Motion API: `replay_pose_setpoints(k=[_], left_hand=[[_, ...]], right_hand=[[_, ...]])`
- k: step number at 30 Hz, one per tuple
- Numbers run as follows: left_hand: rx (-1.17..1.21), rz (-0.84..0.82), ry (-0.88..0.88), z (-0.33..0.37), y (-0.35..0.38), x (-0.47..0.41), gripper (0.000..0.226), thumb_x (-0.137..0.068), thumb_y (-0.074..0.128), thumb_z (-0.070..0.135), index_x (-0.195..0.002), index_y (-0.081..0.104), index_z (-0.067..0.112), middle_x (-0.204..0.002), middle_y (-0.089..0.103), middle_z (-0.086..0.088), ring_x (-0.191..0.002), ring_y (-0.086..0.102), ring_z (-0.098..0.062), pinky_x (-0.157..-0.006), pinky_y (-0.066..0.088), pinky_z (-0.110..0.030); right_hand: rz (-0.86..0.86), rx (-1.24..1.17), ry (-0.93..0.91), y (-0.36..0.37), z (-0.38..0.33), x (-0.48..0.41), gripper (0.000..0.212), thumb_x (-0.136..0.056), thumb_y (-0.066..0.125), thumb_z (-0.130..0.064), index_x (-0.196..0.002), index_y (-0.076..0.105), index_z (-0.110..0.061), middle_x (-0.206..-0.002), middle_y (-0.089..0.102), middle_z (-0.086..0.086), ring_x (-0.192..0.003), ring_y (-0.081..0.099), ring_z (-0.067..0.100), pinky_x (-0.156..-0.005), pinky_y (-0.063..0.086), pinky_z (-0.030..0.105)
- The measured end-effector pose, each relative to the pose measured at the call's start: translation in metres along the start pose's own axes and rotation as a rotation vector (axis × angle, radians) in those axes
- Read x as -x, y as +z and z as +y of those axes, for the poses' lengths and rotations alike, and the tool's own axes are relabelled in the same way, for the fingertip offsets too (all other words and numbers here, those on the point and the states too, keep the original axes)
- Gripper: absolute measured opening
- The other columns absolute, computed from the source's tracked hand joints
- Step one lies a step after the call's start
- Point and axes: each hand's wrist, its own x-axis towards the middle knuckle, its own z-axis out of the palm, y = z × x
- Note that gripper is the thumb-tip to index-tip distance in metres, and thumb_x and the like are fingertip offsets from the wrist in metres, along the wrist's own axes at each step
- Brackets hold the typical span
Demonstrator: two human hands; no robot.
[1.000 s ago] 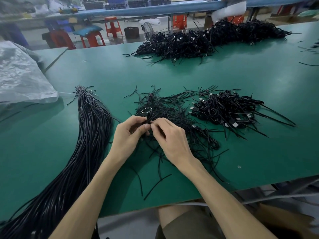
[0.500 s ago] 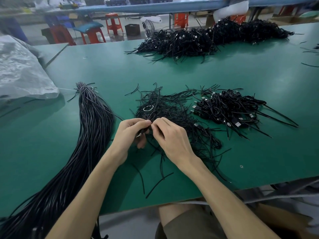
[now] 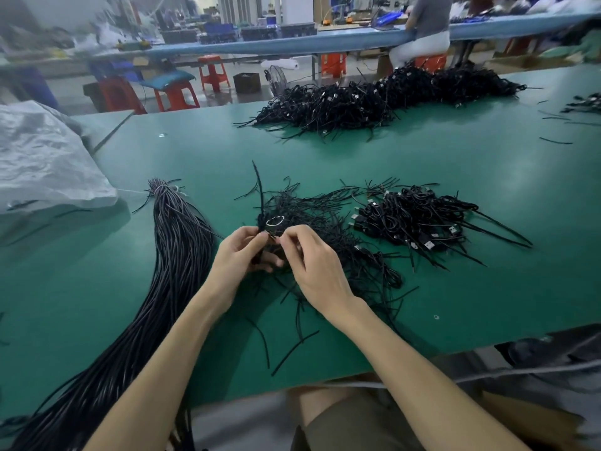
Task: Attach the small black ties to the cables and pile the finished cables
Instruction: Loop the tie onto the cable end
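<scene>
Two pinches, left hand (image 3: pixel 239 258) and right hand (image 3: pixel 313 271), meet on one small black tie (image 3: pixel 260 190), its long axis running ahead of the left pinch; the finished pile (image 3: pixel 419 219) lies right of both.

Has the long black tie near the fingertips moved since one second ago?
Yes. The black tie now reaches far beyond the white ring, away from the person; earlier no strand lay there.

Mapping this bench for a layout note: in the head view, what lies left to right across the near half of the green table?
Grey plastic bag, long bundle of black strands, left hand gripping a cable, right hand pinching the same cable, pile of tied USB cables.
</scene>
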Motion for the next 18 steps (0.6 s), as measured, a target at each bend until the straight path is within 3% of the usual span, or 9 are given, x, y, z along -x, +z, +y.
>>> replay_pose_setpoints(k=[4, 7, 10, 12, 15, 18], left_hand=[[-0.207, -0.014, 0.037, 0.013, 0.001, 0.0, 0.021, -0.102, 0.063, 0.016, -0.108, 0.06, -0.003, -0.075, 0.072, -0.003, -0.056, 0.064, -0.025, -0.051, 0.053, -0.031], [-0.354, -0.011, 0.045, 0.024, 0.006, 0.002, 0.012, -0.1, 0.064, 0.012, -0.097, 0.064, 0.001, -0.064, 0.069, 0.001, -0.047, 0.056, -0.016, -0.047, 0.046, -0.025], [-0.493, -0.037, 0.028, 0.031, 0.011, 0.005, 0.009, -0.099, 0.065, 0.009, -0.097, 0.067, 0.001, -0.063, 0.068, 0.002, -0.046, 0.053, -0.013, -0.047, 0.045, -0.023], [-0.534, -0.088, 0.006, 0.034, 0.014, 0.009, 0.008, -0.099, 0.066, 0.007, -0.101, 0.068, -0.001, -0.068, 0.069, -0.002, -0.05, 0.054, -0.015, -0.049, 0.046, -0.026], [-0.549, -0.148, -0.003, 0.033, 0.02, 0.021, 0.011, -0.1, 0.065, 0.011, -0.107, 0.07, 0.004, -0.075, 0.075, -0.003, -0.059, 0.064, -0.019, -0.057, 0.053, -0.03], [-0.38, -0.102, -0.078, 0.031, 0.021, 0.031, 0.017, -0.104, 0.059, 0.022, -0.116, 0.064, 0.011, -0.094, 0.078, -0.004, -0.071, 0.074, -0.023, -0.06, 0.059, -0.029]], right_hand=[[0.109, 0.098, -0.118, -0.003, -0.009, -0.011, 0.013, -0.104, 0.056, -0.017, -0.114, 0.06, -0.009, -0.106, 0.062, 0.002, -0.093, 0.055, 0.018, -0.085, 0.049, 0.038], [0.069, 0.368, -0.213, -0.005, -0.008, -0.018, 0.038, -0.095, 0.068, -0.013, -0.132, 0.06, -0.016, -0.129, 0.055, 0.008, -0.118, 0.05, 0.027, -0.1, 0.045, 0.043], [-0.059, 0.597, -0.178, -0.008, 0.001, -0.013, 0.061, -0.086, 0.076, -0.007, -0.141, 0.057, -0.024, -0.153, 0.041, 0.007, -0.14, 0.032, 0.032, -0.114, 0.029, 0.048], [-0.079, 0.622, -0.141, -0.013, 0.009, -0.007, 0.053, -0.087, 0.075, -0.008, -0.135, 0.061, -0.027, -0.146, 0.05, 0.002, -0.138, 0.034, 0.032, -0.111, 0.024, 0.048], [-0.056, 0.626, -0.136, -0.031, 0.018, -0.002, 0.021, -0.098, 0.065, -0.031, -0.118, 0.069, -0.027, -0.113, 0.067, -0.006, -0.115, 0.047, 0.025, -0.095, 0.027, 0.039], [-0.088, 0.657, -0.117, -0.061, 0.024, -0.004, 0.024, -0.101, 0.059, -0.037, -0.11, 0.073, -0.019, -0.101, 0.073, -0.002, -0.102, 0.056, 0.024, -0.093, 0.035, 0.038]])
